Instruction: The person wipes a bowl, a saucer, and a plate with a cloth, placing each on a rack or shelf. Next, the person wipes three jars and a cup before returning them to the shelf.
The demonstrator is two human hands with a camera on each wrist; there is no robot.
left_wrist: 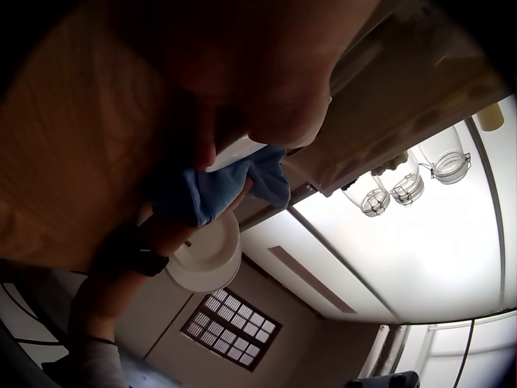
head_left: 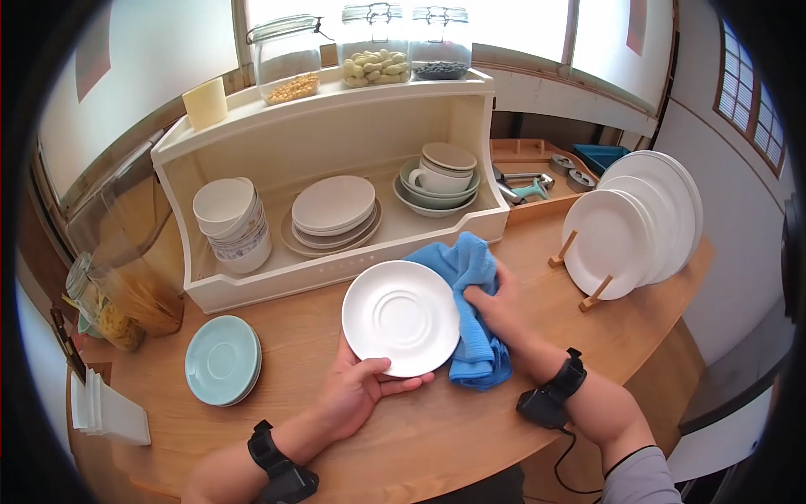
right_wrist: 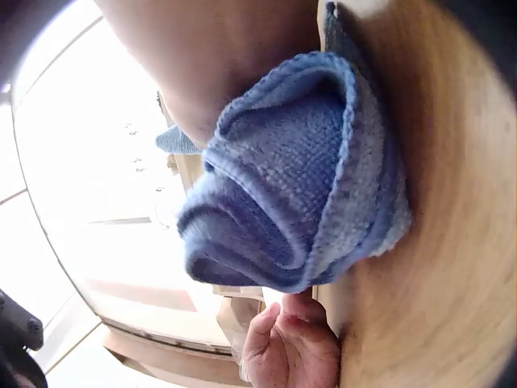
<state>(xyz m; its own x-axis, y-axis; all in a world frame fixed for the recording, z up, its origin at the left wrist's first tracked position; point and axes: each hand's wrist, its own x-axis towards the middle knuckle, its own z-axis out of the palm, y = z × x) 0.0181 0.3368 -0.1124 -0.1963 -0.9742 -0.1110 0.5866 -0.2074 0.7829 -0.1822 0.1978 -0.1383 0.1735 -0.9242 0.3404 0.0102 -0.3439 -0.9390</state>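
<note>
A white saucer point(head_left: 399, 319) with ringed ridges in its middle is held tilted over the front of the table. My left hand point(head_left: 357, 396) grips its lower edge, thumb on the rim and fingers reaching underneath. At the saucer's right edge, my right hand point(head_left: 504, 312) holds a bunched blue cloth point(head_left: 480, 357), which drapes down beside the rim. The right wrist view shows the folded cloth point(right_wrist: 283, 178) large, hiding most of the right fingers. In the dark left wrist view, a sliver of the saucer point(left_wrist: 237, 152) shows by the left fingers.
Pale blue saucers point(head_left: 221, 357) are stacked at left. A cream shelf point(head_left: 336, 273) behind holds bowls, plates and cups, with glass jars point(head_left: 374, 50) on top. White plates point(head_left: 604, 244) stand in a wooden rack at right. White containers point(head_left: 109, 412) stand at the left edge.
</note>
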